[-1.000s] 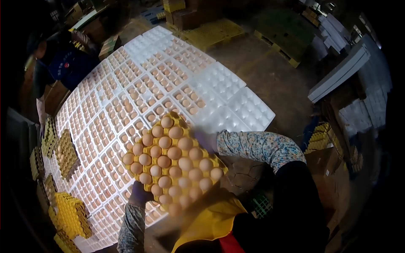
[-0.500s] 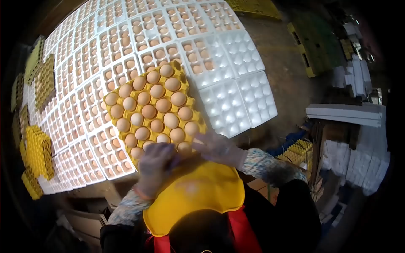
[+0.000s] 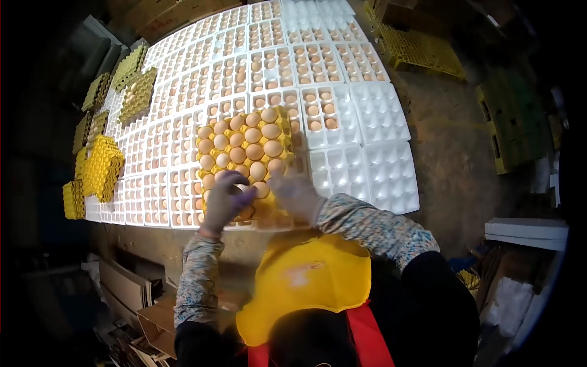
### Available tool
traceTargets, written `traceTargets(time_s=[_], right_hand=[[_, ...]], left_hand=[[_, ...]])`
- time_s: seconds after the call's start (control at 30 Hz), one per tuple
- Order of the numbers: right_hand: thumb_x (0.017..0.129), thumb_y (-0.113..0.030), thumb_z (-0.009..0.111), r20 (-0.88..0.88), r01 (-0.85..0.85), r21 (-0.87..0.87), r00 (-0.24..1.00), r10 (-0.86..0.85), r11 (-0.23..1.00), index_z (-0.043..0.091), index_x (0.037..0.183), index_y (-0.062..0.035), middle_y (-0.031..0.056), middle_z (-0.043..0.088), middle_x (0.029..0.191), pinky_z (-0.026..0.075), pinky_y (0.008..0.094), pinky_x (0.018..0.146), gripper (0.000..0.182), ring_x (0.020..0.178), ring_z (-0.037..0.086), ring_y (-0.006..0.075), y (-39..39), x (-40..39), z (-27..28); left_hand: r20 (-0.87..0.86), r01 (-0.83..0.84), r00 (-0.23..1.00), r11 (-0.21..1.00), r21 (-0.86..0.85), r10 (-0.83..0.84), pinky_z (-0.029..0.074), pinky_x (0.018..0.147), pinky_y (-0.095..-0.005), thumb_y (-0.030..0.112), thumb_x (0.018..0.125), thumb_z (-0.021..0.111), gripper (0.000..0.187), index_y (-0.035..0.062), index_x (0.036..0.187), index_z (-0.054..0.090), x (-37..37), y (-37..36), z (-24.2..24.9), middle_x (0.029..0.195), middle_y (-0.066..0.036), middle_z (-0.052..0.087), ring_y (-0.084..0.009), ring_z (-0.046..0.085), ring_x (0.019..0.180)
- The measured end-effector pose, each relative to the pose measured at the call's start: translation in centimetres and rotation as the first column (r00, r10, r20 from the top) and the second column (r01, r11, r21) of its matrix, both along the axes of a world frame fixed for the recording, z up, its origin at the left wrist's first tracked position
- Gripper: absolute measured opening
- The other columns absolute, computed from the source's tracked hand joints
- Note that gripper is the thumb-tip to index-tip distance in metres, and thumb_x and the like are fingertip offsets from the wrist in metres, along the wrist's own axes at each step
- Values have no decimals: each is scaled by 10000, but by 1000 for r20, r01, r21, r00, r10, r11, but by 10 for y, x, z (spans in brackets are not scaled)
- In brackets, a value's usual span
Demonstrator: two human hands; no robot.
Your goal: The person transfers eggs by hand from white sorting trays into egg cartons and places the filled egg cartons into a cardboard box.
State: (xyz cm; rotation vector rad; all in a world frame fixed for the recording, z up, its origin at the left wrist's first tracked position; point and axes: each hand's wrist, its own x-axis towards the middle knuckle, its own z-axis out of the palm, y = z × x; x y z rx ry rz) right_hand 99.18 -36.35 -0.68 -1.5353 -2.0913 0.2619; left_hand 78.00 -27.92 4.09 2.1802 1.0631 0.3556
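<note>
A yellow egg tray [image 3: 278, 214] filled with rows of brown eggs [image 3: 253, 151] rests on top of the white trays at the near edge. Gloved, my left hand [image 3: 223, 202] reaches over the tray's near left part, fingers curled around an egg. My right hand [image 3: 296, 194], also gloved and smeared by motion, is at the near right side, its fingertips beside an egg [image 3: 276, 166]. Whether those fingers grip anything is hidden. Bare yellow cells show between the hands. White trays [image 3: 336, 168] with hollow cells lie to the right.
Many white trays [image 3: 266, 37] of eggs cover the surface ahead. Stacked yellow trays [image 3: 103, 168] stand at the left, with more egg trays [image 3: 137, 95] behind. A yellow pallet [image 3: 422, 52] lies on the floor at the far right. Cardboard [image 3: 125, 284] is below left.
The view has shifted, so the table appears farther off. My left hand has reached farther over the eggs with its fingers curled. My right hand remains at the tray's near right side.
</note>
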Motion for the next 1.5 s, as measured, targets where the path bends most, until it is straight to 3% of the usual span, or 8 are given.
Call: traceTargets(time_s=[0.13,0.27,0.57,0.7,0.8,0.93,1.07,1.5], right_hand=[[855,-208,669,157,22,-128,988,-1,992,651,1182,-88,164,625,1075,565,415,777,348,926,679,311,3,3,-16],[906,-156,590,-394,132,-160,900,-186,978,667,1244,-143,163,617,1158,579,376,801,347,977,689,297,3,38,16],[871,-270,704,374,489,-2,809,-453,872,709,1037,-102,224,531,1313,517,451,980,236,1186,569,397,40,-17,-14],[634,-453,927,-563,374,-331,658,-500,866,708,1105,-48,161,542,1287,500,374,983,659,1126,589,310,18,72,-3],[685,-486,900,-533,465,-371,602,-594,804,717,1067,-41,147,575,1158,538,352,878,614,986,643,259,-22,167,-21],[751,-409,829,62,630,-350,754,-654,693,678,1124,-73,199,504,1294,549,424,848,524,946,650,329,-39,195,-68],[871,-335,703,344,630,-281,771,-536,724,638,1219,-146,187,502,1339,523,477,862,401,952,627,327,-40,188,-111],[911,-204,668,-322,253,-140,903,-286,957,627,1273,-181,107,651,1114,534,446,837,365,957,660,323,-51,140,-97]], left_hand=[[-428,255,904,802,540,0,572,678,-408,115,791,710,257,117,1019,591,29,-30,-36,1003,-90,647,-299,685,849],[-93,-137,988,974,-178,122,558,718,-464,168,767,749,462,103,1206,621,12,1,2,1001,-136,642,-345,673,885],[-408,202,913,883,424,-13,560,788,-502,456,587,862,714,-29,1055,627,72,12,-13,1205,-278,481,-468,649,893],[-381,172,921,964,203,-84,565,798,-470,260,686,849,492,27,1077,661,45,38,-14,1251,-220,523,-401,665,901],[-194,221,967,930,294,-168,567,767,-416,206,706,834,489,2,1121,675,64,34,23,1119,-191,607,-337,647,789],[128,-29,978,719,-694,163,522,929,-430,217,740,832,500,-1,1162,677,186,-21,-14,990,-169,673,-343,591,1086],[-172,-213,968,960,-183,182,511,986,-436,295,731,862,592,37,1225,662,254,-39,-121,1298,-251,525,-397,546,1209],[-85,-115,986,954,277,143,476,1010,-487,248,848,752,610,36,1379,538,208,-117,-81,1344,-267,541,-427,543,1240]])
